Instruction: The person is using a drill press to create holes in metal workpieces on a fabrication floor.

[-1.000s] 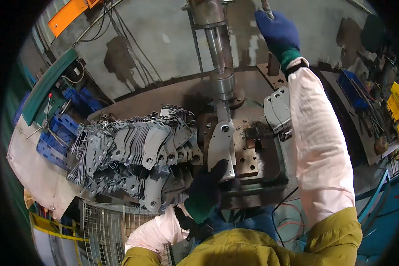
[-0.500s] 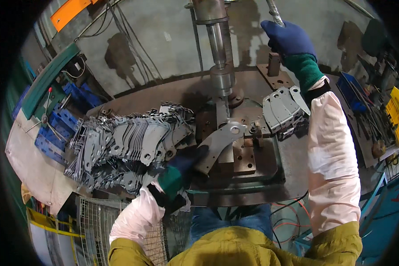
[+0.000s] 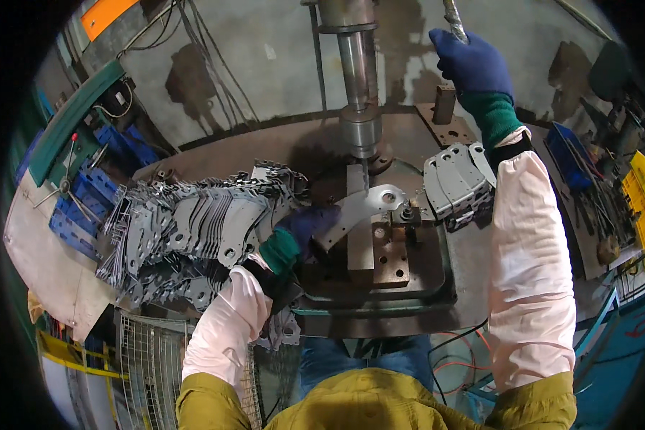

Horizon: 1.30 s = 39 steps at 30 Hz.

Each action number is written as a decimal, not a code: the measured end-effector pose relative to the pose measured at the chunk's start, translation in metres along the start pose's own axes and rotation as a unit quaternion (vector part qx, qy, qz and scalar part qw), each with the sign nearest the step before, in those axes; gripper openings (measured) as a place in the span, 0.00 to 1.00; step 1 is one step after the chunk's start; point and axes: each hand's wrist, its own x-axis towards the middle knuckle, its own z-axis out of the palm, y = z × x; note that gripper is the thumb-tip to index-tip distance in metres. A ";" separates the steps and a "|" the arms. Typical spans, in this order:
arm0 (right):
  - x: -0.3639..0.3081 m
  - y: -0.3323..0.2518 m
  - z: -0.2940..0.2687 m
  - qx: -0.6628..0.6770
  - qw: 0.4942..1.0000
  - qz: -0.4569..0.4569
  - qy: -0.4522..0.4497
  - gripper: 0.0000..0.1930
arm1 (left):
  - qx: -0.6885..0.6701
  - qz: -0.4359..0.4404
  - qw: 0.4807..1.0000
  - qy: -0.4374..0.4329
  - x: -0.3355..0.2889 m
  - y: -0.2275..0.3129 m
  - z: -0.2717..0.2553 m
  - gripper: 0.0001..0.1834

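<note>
My gloved left hand [image 3: 311, 225] grips one end of a curved grey metal plate [image 3: 358, 209]. The plate's far end, with a round hole, lies by a bolt on the steel fixture [image 3: 392, 259], under the press ram [image 3: 360, 130]. Raised at the upper right, my gloved right hand [image 3: 473, 66] is closed round a silvery lever handle [image 3: 454, 20]. Left of the fixture stands a big heap of similar plates [image 3: 218, 222]. A smaller neat stack of plates [image 3: 455, 179] sits to the right of it.
An upright block on a base plate [image 3: 444, 115] stands at the back right. A blue bin [image 3: 572, 154], several tools and a yellow crate [image 3: 639, 197] line the right side. At the left are blue bins [image 3: 86, 204] and a wire basket [image 3: 147, 365] below the table edge.
My left hand has moved up and slightly right, shifting the plate a little farther over the fixture. My right hand stays on the lever, a touch lower in the picture.
</note>
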 end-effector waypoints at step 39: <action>0.045 0.025 0.033 -0.231 0.942 -0.128 0.209 0.22 | -0.005 0.010 0.999 0.051 -0.002 0.010 -0.003 0.20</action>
